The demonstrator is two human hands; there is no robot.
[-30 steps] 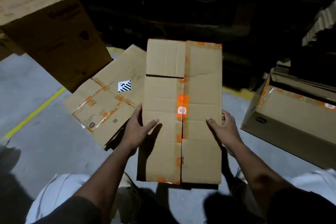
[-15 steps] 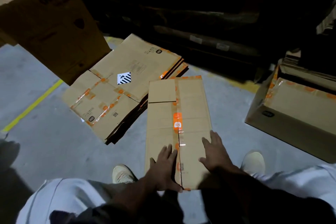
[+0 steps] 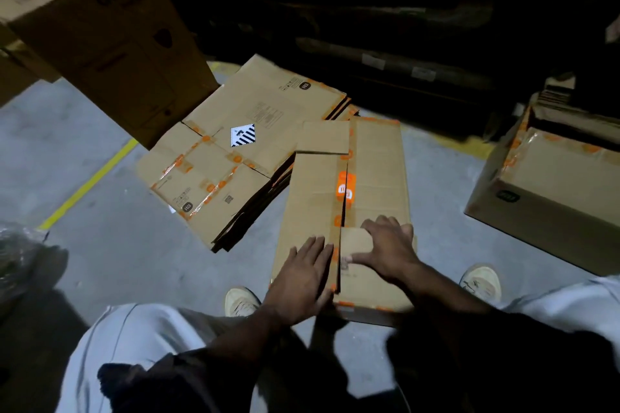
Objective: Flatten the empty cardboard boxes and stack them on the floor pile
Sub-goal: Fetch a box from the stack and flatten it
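Grey floor (image 3: 84,261) — both hands, fingers spread, press flattened box (image 3: 375,178) beside the pile (image 3: 235,157), boxes flanking.

The floor (image 3: 100,245) was smooth grey concrete, crossed by a painted yellow line (image 3: 88,182) that ran diagonally on the left; a further yellow strip (image 3: 476,147) showed at the far right, by the dark edge. Light fell only on the near floor. Beyond it the background lay almost black, with long dark shapes (image 3: 385,60) dimly visible, too dim to identify.
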